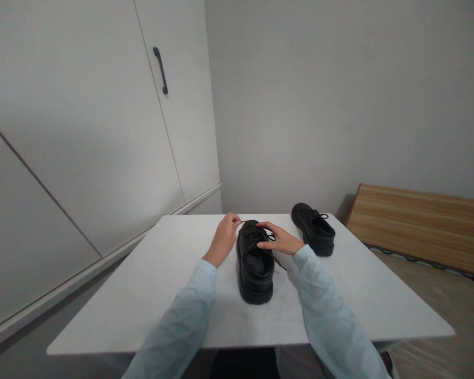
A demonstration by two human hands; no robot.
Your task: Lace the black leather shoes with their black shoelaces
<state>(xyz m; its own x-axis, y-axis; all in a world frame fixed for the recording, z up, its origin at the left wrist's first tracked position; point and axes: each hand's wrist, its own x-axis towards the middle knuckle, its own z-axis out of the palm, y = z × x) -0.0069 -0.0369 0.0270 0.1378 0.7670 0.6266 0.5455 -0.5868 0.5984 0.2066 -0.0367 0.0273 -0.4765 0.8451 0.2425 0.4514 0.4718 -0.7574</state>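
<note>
Head view: we are lacing the near shoe (255, 263) at the table's (142, 295) middle. Our left hand (224, 238) is pinching the lace (248, 221) taut; our right hand (279, 239) is pressing curled fingers on the tongue. Next, the lace likely needs crossing.

Black low lace-up shoe (255, 263) is set upright at the table's middle, heel toward the viewer, toe pointing away. Its lace (278, 261) is seen loose, trailing off the right side.
</note>
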